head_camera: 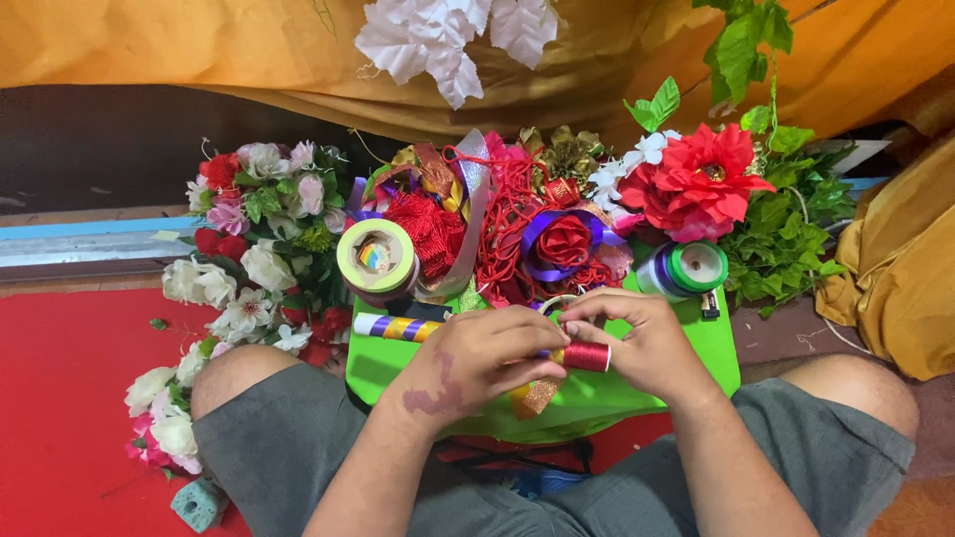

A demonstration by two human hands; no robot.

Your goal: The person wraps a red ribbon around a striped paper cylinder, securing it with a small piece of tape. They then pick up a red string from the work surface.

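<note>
Both forearms converging toward twelve o'clock, left hand knuckles up, fingers curled, right hand fingertips pinched, hands touching.

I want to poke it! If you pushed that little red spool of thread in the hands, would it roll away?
Probably yes. The red spool is round like a tube and lies sideways, so it would likely roll on the green surface. It looks small, so probably light. Right now the left hand and right hand hold it.

- Bare green tray shows only at its near left corner.
- Tape roll, red cord and spools crowd the far edge.
- Flowers block the left; leaves block the right.
</note>
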